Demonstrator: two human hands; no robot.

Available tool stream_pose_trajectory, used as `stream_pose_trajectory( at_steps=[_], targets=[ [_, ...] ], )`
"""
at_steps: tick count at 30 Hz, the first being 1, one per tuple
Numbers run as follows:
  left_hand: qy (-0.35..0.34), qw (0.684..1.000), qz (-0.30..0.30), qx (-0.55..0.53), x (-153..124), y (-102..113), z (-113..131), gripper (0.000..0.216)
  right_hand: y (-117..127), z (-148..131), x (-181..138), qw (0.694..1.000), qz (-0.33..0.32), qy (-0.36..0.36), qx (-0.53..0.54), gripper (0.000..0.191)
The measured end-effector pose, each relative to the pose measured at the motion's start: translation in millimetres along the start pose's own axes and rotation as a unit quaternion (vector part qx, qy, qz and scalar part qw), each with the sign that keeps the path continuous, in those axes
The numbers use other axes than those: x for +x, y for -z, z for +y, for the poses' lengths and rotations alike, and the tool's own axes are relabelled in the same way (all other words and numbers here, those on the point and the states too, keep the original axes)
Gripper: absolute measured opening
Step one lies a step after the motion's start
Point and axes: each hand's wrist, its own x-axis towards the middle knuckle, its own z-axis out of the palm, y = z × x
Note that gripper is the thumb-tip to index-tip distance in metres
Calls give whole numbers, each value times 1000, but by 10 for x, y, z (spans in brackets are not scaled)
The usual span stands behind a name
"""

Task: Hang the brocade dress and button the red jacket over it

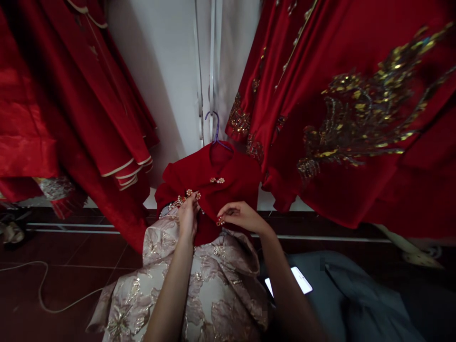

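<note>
A red jacket (238, 164) with beaded flower-shaped fastenings hangs from a purple hanger (216, 128). Its front is partly open below a beaded frog fastening (217, 180) near the neck. My left hand (187, 216) is closed, thumb and fingers pinching the jacket's front edge by a beaded flower button (197, 195). More beaded ornaments (178, 202) lie just left of those fingers. With thumb and fingertips together, my right hand (242, 217) grips another beaded button (220, 221) on the opposite front edge. Pale floral brocade fabric (203, 285) with metallic thread spreads beneath the jacket and my forearms.
Red garments (107, 118) hang at left, and a red garment with gold sequins (356, 104) hangs at right. A lit phone (301, 280) rests on blue-grey fabric (335, 280). A pale cable (42, 289) curls across the dark tiled floor. A metal rail (81, 228) runs low behind.
</note>
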Motion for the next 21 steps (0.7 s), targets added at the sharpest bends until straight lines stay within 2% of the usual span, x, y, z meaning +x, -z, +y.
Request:
stream_pose_trajectory(
  at_steps=[4, 11, 15, 21],
  targets=[
    [-12, 999, 45, 1, -4, 29, 6, 31, -20, -25, -1, 1000, -9, 3, -7, 15],
    [-27, 999, -31, 23, 4, 96, -21, 37, -60, 4, 9, 997, -75, 2, -6, 15],
    [-34, 998, -39, 20, 23, 145, -38, 38, -91, 34, 33, 996, -81, 5, -19, 15],
    [-33, 999, -21, 11, 29, 163, -62, 30, -115, 33, 42, 996, -91, 2, -25, 15]
  ],
)
